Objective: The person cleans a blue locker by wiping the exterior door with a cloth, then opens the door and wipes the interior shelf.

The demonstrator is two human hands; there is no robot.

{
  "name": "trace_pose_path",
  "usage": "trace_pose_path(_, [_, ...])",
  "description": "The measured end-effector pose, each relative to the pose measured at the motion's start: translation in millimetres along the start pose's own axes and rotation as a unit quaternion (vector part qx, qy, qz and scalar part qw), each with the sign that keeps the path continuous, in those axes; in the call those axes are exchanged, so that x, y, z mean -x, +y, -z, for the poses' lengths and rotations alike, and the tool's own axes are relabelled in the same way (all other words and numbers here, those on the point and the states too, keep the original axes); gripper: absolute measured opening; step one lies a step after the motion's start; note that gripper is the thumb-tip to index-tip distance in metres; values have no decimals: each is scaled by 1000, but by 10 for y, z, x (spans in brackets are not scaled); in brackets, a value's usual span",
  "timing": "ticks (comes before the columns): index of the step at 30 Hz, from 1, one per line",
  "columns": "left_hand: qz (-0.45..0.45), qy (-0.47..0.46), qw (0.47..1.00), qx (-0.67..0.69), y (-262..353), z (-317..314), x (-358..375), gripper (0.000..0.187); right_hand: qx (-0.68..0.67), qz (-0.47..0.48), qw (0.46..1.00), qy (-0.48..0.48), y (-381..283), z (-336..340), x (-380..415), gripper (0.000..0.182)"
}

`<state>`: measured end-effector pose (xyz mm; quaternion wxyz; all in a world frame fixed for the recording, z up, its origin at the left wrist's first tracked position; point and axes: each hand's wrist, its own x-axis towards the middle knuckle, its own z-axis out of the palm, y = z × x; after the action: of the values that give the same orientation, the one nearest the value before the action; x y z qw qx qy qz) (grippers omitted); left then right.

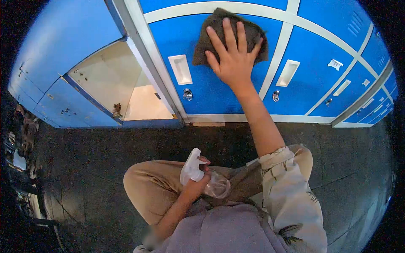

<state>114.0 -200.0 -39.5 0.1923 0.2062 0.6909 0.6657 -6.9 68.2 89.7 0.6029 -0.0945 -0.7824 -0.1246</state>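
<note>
Cloth [211,36] flat under right fingers [230,36]

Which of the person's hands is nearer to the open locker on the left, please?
Left. The left hand holds a spray bottle over the knee, below and right of the open locker. The right hand presses a cloth on the closed door farther right.

I have one view only, from the camera on the head, looking forward and steeply down with a wide fisheye lens that leaves dark corners. It sits close: the lockers [236,88] fill the top of the frame, the floor [84,143] the middle, and the person's own lap the bottom centre.
</note>
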Motion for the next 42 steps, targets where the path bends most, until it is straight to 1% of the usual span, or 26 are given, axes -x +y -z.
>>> trace_pose_path(3, [-12, -34, 999, -20, -18, 42, -36, 40, 6, -6, 1000, -26, 23, -83, 392, 55])
trace_pose_path(6, [-36, -36, 998, -30, -7, 36, -61, 38, 18, 4, 998, -64, 22, -215, 1125, 52])
trace_pose_path(9, [-123, -1, 987, -104, -117, 41, -89, 36, 8, 10, 988, -154, -14, -233, 1981, 49])
trace_pose_path(10, [-119, 1, 989, -86, -123, 38, -79, 36, 8, 17, 982, -189, -18, -230, 2209, 48])
trace_pose_path(13, [-90, 0, 996, -22, -73, 37, -26, 35, -35, -41, 943, -329, -22, -129, 2616, 46])
trace_pose_path(15, [-53, -16, 998, 33, 28, 46, -15, 36, -27, -31, 959, -281, -13, -134, 2658, 49])
trace_pose_path(16, [-49, -22, 997, 50, 20, 53, -12, 36, -22, -26, 966, -257, -12, -138, 2653, 51])
trace_pose_path(18, [-38, -36, 995, 84, -34, 66, -14, 37, -6, -23, 964, -264, -13, -157, 2585, 48])
trace_pose_path(19, [-38, -38, 996, 77, -48, 71, -13, 38, 2, -22, 963, -269, -29, -137, 2478, 47])
trace_pose_path(21, [-37, -42, 996, 62, -73, 74, -18, 39, -12, -83, 965, -247, -52, -142, 2096, 50])
trace_pose_path(22, [-65, -41, 997, 25, -82, 80, -25, 39, -18, -113, 965, -237, -57, -123, 1809, 52])
trace_pose_path(23, [-93, -39, 995, -12, -93, 88, -33, 39, -10, -130, 975, -180, -43, -91, 1487, 54])
trace_pose_path(25, [-83, -28, 996, -33, -87, 73, -41, 39, -1, -148, 986, -79, 56, 38, 773, 58])
trace_pose_path(27, [-6, -10, 1000, -4, -14, 40, -14, 40, 8, -133, 991, 2, 222, 152, 186, 59])
trace_pose_path(28, [-23, -16, 999, -34, -3, 46, -22, 40, 15, -115, 992, 42, 316, 179, -24, 59])
trace_pose_path(30, [-58, -29, 994, -93, 9, 77, -54, 41, 22, -104, 991, 82, 438, 221, -302, 58])
trace_pose_path(31, [-37, -22, 995, -88, 12, 55, -60, 41, 21, -90, 992, 90, 434, 248, -346, 57])
trace_pose_path(32, [-16, -15, 996, -84, 15, 35, -58, 40, 28, -82, 993, 82, 466, 238, -303, 57])
trace_pose_path(34, [-16, -9, 998, -67, 31, 0, -73, 39, 41, -65, 995, 68, 513, 179, -146, 55])
trace_pose_path(35, [-37, -10, 998, -55, 47, -11, -81, 38, 50, -66, 995, 59, 501, 154, -25, 53])
trace_pose_path(37, [-41, -18, 999, -8, 26, -7, -79, 36, 41, -73, 996, 37, 469, 73, 304, 53])
trace_pose_path(39, [-10, -31, 998, 61, -62, 22, -81, 35, 33, -77, 996, 0, 420, -14, 730, 52])
trace_pose_path(42, [-25, -24, 999, -16, -186, 66, -111, 36, 24, -62, 995, -70, 337, -168, 1577, 51])
